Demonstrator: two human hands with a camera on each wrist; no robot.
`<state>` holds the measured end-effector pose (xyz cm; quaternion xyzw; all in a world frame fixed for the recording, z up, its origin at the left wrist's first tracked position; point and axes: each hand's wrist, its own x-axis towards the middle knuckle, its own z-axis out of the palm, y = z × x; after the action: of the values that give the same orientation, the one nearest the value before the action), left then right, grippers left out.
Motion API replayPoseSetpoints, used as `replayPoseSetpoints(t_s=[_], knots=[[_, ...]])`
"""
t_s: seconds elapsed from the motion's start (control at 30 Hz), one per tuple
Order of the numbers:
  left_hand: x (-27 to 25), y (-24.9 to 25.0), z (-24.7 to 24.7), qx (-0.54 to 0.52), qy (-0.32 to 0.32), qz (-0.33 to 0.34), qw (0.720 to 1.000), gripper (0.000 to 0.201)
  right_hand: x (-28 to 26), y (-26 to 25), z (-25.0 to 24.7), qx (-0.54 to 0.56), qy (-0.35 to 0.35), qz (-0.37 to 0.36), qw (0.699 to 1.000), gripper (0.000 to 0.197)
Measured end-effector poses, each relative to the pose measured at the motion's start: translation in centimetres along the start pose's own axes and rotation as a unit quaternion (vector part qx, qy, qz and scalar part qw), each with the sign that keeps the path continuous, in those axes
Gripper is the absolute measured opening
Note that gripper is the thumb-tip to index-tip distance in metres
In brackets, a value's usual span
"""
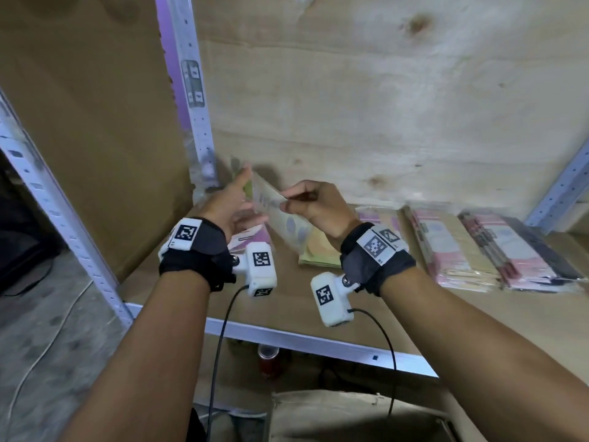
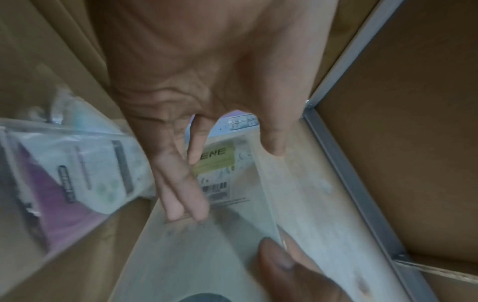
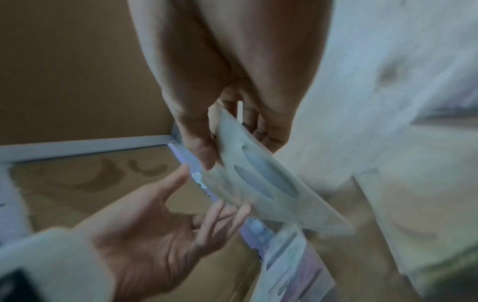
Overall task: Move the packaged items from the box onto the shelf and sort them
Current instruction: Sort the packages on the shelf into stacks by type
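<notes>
Packaged items are what I am sorting, and nearest to me the box (image 1: 350, 416) is sitting on the floor below the shelf (image 1: 287, 338), its inside too dim for me to say what remains. Above the shelf's front rail, my right hand (image 1: 315, 202) is pinching one flat packet (image 1: 277, 208) by its edge between thumb and curled fingers, holding it tilted on edge over the board so I can read its face before choosing a pile. My left hand (image 1: 234, 202) is spread beside it with fingers straight, gripping nothing, its fingertips (image 2: 191, 210) apparently brushing the packet's far end, though blur makes contact hard to confirm; I judge it is steadying or about to receive the packet. The packet is a clear sleeve with a pale card bearing grey oval shapes, a yellow-green label and a barcode. Just beneath it a green-and-yellow stack (image 1: 318, 253) is lying flat, with a purple-and-white packet (image 1: 251, 237) to its left. Further right, pink stacks (image 1: 446, 247) and a darker stack (image 1: 522, 250) are lying in rows, grouped by colour, against the plywood back (image 1: 382, 90).
</notes>
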<state>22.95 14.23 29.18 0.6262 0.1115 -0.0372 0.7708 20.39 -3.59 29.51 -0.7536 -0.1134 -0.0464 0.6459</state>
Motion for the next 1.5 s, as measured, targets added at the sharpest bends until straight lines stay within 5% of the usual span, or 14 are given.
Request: replayPoseSetpoints(t_s=[0.07,0.2,0.33,0.47,0.57,0.67,0.87,1.03,1.2,1.33,1.5], knots=[[-0.4,0.8,0.6,-0.015,-0.011,0.018,1.0,0.075,-1.0,-1.4,-0.4,-0.067,-0.014,-0.061,0.996,0.016],[-1.2,0.3,2.4,-0.03,0.015,0.046,0.998,0.033,-3.0,-2.2,-1.5,-0.23,-0.041,-0.127,0.964,0.017],[-1.9,-1.3,3.8,-0.005,0.013,0.036,0.999,0.013,-4.2,-0.6,-3.6,-0.3,-0.036,-0.104,0.948,0.021],[-2.5,-3.6,5.2,-0.018,-0.067,-0.008,0.998,0.01,-4.7,1.7,-7.0,-0.29,0.062,-0.03,0.954,0.023],[-3.1,-5.6,6.9,-0.047,-0.151,-0.045,0.986,0.018,-5.1,3.3,-10.3,-0.292,0.06,0.101,0.949,0.03],[-3.0,-6.9,8.4,-0.033,-0.157,-0.06,0.985,0.023,-6.3,4.5,-13.0,-0.154,0.004,0.158,0.975,0.018],[-1.4,-7.1,8.9,-0.045,-0.064,0.026,0.997,0.01,-8.7,6.5,-16.9,-0.087,-0.057,0.145,0.984,0.031],[0.0,-8.1,7.9,0.193,-0.043,0.17,0.965,0.02,-8.9,6.7,-18.1,-0.099,-0.084,0.128,0.983,0.017],[-0.2,-8.1,8.9,0.281,-0.072,0.179,0.94,0.054,-9.4,6.9,-19.1,-0.106,-0.054,0.112,0.987,0.025],[-0.4,-8.1,9.7,0.398,-0.046,0.213,0.891,0.052,-9.5,6.7,-19.1,-0.082,-0.042,0.1,0.991,0.027],[-0.1,-8.2,9.5,0.405,-0.064,0.206,0.889,0.059,-9.6,6.6,-18.7,-0.063,-0.032,0.094,0.993,0.021]])
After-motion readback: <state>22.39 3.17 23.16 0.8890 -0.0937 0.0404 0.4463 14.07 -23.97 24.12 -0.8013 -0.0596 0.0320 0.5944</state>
